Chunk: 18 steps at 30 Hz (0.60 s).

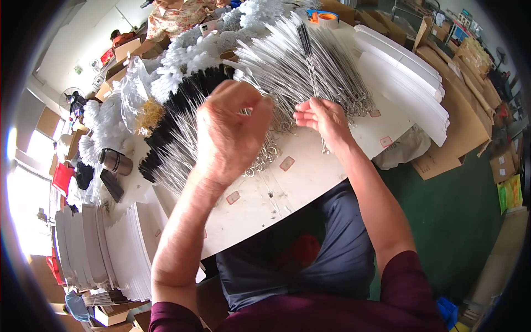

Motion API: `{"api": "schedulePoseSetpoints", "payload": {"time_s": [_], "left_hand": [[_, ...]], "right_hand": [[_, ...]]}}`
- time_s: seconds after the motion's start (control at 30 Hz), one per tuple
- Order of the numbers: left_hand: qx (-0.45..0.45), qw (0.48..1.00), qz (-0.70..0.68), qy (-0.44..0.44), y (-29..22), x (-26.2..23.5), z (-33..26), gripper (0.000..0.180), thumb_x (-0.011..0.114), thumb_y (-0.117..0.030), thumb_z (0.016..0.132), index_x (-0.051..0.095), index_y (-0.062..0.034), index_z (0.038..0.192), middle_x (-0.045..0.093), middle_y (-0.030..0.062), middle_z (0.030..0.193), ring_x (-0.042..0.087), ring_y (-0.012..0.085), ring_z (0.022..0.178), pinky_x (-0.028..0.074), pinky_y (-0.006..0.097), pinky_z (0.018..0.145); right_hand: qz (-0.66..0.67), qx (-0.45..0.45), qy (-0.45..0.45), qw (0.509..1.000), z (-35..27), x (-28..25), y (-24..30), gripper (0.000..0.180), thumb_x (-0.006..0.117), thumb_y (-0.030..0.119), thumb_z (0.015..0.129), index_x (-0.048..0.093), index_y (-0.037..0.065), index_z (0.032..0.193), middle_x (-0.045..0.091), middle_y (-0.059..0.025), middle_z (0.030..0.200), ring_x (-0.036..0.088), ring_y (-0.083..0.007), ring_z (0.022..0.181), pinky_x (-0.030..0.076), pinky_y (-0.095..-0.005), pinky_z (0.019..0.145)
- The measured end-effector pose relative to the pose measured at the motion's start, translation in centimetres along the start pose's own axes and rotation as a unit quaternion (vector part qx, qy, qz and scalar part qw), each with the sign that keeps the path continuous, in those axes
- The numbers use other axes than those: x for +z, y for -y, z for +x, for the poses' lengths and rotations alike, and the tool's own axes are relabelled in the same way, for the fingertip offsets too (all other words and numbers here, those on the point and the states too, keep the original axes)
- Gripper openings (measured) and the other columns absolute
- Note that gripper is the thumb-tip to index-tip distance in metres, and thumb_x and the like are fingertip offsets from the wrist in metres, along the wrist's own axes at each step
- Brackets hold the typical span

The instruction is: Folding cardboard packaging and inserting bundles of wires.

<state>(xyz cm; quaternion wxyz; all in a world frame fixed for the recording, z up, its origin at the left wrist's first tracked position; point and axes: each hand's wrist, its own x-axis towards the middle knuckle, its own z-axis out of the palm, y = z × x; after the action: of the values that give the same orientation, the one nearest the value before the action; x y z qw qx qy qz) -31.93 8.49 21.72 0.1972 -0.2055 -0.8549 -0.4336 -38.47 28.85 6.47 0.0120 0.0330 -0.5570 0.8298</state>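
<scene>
My right hand (330,123) is closed around the thin wire stems of a few slim black-bristled brushes (304,41). Their bristles point away from me, and the stem ends stick out below my fingers. To its left, my left hand (235,130) is raised over the table with fingers curled and thumb meeting fingertips; whatever it may pinch is hidden. Beyond the right hand lies a large heap of white-bristled wire brushes (287,47) with looped ends toward me. Behind the left hand, a row of black-bristled wire brushes (174,113) lies partly covered by my wrist.
The white table (298,185) curves in front of my lap. Flat white cartons are stacked at right (401,72) and left (130,238). Orange tape (327,20) sits at the back. A dark cup (115,161), bagged yellow ties (149,117) and cardboard (453,122) stand around. Another person (174,19) is across.
</scene>
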Motion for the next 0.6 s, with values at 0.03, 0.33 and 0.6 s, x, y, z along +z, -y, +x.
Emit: {"api": "schedulePoseSetpoints", "payload": {"time_s": [0.03,0.33,0.6], "left_hand": [[0.019,1.0,0.012,-0.014,0.4,-1.3,0.4,0.013,0.07,-0.009,0.091,0.067,0.0019,0.085,0.069,0.0112,0.086,0.069,0.0165,0.075,0.058,0.03,0.06],[-0.002,0.989,-0.147,-0.023,-0.9,-10.5,3.6,0.021,0.057,-0.015,0.104,0.068,0.0033,0.105,0.075,0.0199,0.105,0.076,0.0238,0.096,0.064,0.033,0.074],[-0.072,0.954,-0.291,-0.02,3.1,-13.2,4.1,0.031,0.052,-0.018,0.107,0.064,0.007,0.121,0.073,0.0235,0.113,0.074,0.0296,0.104,0.061,0.04,0.086]], "right_hand": [[0.003,-0.001,0.008,1.0,1.0,0.1,-0.3,0.038,0.051,0.027,0.11,0.066,-0.008,0.107,0.071,-0.0192,0.103,0.074,-0.0279,0.093,0.064,-0.0403,0.083],[-0.044,0.039,-0.012,0.998,2.3,0.1,-0.9,0.044,0.055,0.034,0.109,0.067,-0.008,0.113,0.071,-0.0231,0.115,0.072,-0.0332,0.107,0.061,-0.0436,0.095],[-0.098,-0.031,-0.012,0.995,0.6,1.1,-0.4,0.041,0.052,0.029,0.11,0.068,-0.009,0.106,0.074,-0.0219,0.103,0.075,-0.0289,0.094,0.063,-0.0402,0.086]]}}
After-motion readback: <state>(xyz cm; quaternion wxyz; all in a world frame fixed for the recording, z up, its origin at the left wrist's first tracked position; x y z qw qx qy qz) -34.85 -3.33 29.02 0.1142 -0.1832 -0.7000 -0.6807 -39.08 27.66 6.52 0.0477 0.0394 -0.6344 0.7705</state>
